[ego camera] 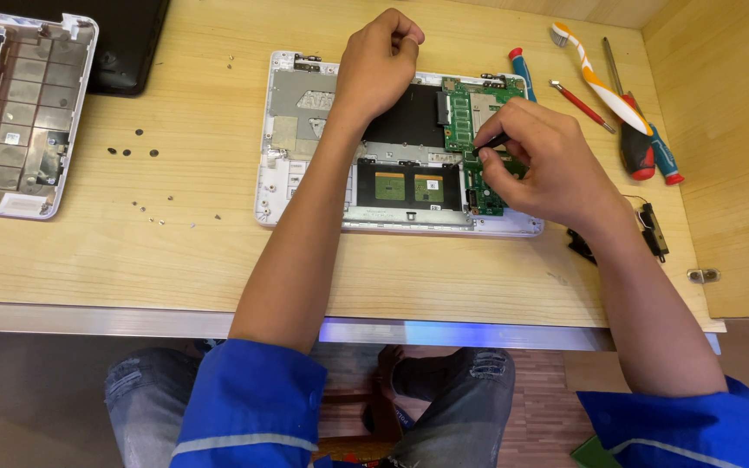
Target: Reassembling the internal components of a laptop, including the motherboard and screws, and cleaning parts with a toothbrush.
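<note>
Right hand [537, 165] fingers pinching black tool [494, 142] over green board [461, 113]; left hand [378, 61] fisted at laptop shell [281, 130] rear edge.

Head camera: looking steeply down from above, at close range.
It is facing the wooden table [175, 251]; the near edge and apparently the person's knees are showing.
</note>
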